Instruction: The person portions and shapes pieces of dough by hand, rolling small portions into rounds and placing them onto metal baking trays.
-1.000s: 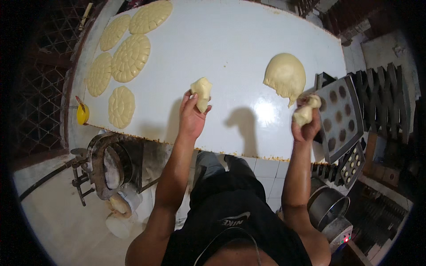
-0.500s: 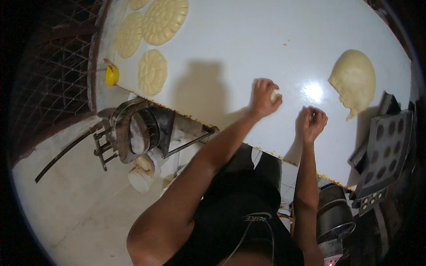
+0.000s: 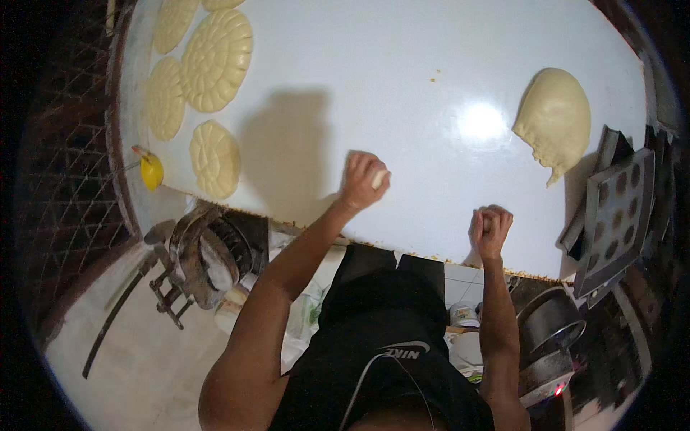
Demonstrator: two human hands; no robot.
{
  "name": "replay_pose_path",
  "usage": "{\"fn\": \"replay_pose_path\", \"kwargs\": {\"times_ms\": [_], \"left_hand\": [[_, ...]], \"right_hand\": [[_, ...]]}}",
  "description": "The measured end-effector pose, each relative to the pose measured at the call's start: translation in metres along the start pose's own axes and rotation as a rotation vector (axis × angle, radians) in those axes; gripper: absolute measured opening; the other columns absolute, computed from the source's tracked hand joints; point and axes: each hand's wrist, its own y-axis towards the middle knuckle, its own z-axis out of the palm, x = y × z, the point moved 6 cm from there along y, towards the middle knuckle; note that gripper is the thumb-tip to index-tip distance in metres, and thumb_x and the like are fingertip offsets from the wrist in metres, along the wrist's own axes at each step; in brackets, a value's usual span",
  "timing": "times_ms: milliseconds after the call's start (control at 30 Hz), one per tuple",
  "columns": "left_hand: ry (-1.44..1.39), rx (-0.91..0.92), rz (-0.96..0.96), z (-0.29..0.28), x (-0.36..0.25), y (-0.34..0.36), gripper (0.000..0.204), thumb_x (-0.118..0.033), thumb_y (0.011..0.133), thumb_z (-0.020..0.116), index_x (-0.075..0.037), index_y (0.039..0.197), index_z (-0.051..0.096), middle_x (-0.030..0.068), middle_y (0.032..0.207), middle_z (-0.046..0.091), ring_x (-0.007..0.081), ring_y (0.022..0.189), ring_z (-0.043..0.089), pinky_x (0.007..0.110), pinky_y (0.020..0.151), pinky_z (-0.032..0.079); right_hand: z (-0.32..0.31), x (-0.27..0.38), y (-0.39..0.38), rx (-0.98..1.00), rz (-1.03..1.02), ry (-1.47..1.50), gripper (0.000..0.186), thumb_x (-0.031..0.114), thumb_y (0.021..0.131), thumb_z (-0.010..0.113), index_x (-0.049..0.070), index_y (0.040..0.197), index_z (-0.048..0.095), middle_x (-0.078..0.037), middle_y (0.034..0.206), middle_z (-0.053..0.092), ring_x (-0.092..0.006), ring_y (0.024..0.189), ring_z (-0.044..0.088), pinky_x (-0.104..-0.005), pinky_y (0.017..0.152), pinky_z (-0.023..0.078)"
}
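Wearing white-lettered blk top point(image 3: 345, 323); gripping pale dough point(image 3: 379, 179) in L hand point(image 3: 361, 181); curling R hand point(image 3: 491, 231) at L's 4 o'clock, can't tell if gripping.

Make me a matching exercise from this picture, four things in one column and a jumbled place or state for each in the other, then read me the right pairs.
Things:
1. Left hand
2. Big dough piece
3. Yellow object
4. Grey tray

Places and states:
A. At the near left corner of the table
B. Marked with dark circles
C. Curled around a pale dough lump
D. Ragged along its lower edge

Right pairs: 1-C, 2-D, 3-A, 4-B.
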Motion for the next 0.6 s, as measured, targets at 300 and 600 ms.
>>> {"fn": "replay_pose_path", "kwargs": {"times_ms": [300, 600], "left_hand": [[-0.038, -0.003, -0.033, 0.007, -0.005, -0.009, 0.025, 0.002, 0.08, 0.072, -0.004, 0.102, 0.063, 0.0154, 0.107, 0.062, 0.0375, 0.103, 0.057, 0.051, 0.089, 0.048], [0.002, -0.014, -0.044, 0.006, -0.019, -0.03, 0.02, 0.001, 0.081, 0.072, -0.004, 0.098, 0.063, 0.0171, 0.1, 0.06, 0.0385, 0.098, 0.057, 0.051, 0.089, 0.046]], "right_hand": [[0.0, -0.007, 0.003, -0.087, 0.086, 0.03, 0.017, 0.007, 0.089, 0.076, 0.007, 0.1, 0.064, -0.016, 0.106, 0.064, -0.0387, 0.107, 0.058, -0.0533, 0.098, 0.044], [-0.019, 0.003, -0.001, -0.065, -0.065, 0.162, 0.017, 0.001, 0.088, 0.075, 0.008, 0.099, 0.064, -0.015, 0.106, 0.066, -0.0377, 0.104, 0.06, -0.0509, 0.093, 0.046]]}}
